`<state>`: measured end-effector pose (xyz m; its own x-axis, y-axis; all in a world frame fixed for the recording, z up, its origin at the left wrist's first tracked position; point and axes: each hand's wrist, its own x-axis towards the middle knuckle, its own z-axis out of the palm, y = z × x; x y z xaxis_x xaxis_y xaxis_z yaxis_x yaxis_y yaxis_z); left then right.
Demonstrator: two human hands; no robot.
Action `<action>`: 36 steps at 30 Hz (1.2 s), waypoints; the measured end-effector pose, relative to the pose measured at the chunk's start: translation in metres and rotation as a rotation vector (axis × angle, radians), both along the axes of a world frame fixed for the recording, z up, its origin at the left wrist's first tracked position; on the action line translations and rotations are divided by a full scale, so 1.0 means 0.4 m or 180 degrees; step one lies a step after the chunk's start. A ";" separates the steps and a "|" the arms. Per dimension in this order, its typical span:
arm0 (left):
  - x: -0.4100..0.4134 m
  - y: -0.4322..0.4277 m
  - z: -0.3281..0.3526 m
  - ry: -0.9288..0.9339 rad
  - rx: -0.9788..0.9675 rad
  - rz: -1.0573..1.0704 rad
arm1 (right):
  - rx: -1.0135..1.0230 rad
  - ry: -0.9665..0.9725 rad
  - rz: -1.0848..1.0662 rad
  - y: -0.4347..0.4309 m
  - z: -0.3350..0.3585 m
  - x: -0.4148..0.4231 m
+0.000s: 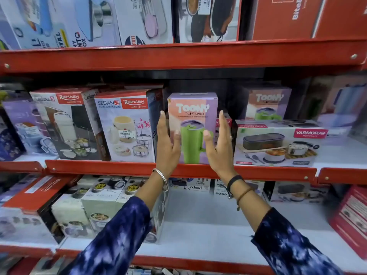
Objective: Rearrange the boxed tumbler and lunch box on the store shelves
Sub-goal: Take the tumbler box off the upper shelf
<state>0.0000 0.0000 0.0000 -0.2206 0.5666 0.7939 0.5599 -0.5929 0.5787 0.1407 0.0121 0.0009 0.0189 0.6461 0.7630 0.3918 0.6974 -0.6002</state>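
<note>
A pink and lilac Toony tumbler box [192,108] with a green tumbler printed on it stands upright at the front of the middle shelf [119,168]. My left hand [167,144] is flat and open by the box's left side. My right hand [219,143] is open by its right side. Both palms face the box, and I cannot tell whether they touch it. A flat Varmora lunch box carton [278,143] lies right of the tumbler box. A Sedan-3 lunch pack box [125,128] stands to its left.
A second Toony box [268,104] stands further back on the right. More lunch box cartons fill the top shelf [178,56] and the left of the middle and lower shelves. The lower shelf [208,225] shows bare white surface in its middle, with a red box [351,219] at the right.
</note>
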 end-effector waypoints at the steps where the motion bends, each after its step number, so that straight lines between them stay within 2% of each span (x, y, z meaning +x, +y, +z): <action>1: -0.005 0.006 0.001 -0.0213 -0.0113 -0.0127 | -0.0241 0.0096 0.0076 0.009 0.005 -0.003; 4: -0.026 0.022 0.010 -0.0343 -0.0436 -0.0109 | -0.0531 0.0222 -0.0031 0.038 0.034 0.005; 10: -0.060 0.044 0.047 -0.0199 -0.0604 0.0124 | -0.0512 0.0412 0.0049 0.057 0.062 0.030; 18: -0.006 -0.059 0.071 -0.0445 -0.0071 -0.0070 | -0.0174 0.0815 0.0334 -0.030 0.086 0.078; 24: 0.064 -0.168 0.104 -0.0388 0.0207 -0.0039 | 0.0172 0.0892 0.0328 -0.126 0.107 0.162; 30: 0.132 -0.253 0.013 -0.0179 0.0053 -0.0085 | 0.0127 0.0831 0.0125 -0.207 0.011 0.276; 36: 0.192 -0.286 -0.140 -0.0007 -0.0265 -0.0181 | -0.0285 0.0683 0.0222 -0.249 -0.132 0.375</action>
<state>0.0767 -0.1142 -0.0558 -0.1880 0.6423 0.7430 0.5255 -0.5734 0.6286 0.2909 -0.0876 -0.0519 0.1273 0.7164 0.6860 0.2015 0.6585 -0.7251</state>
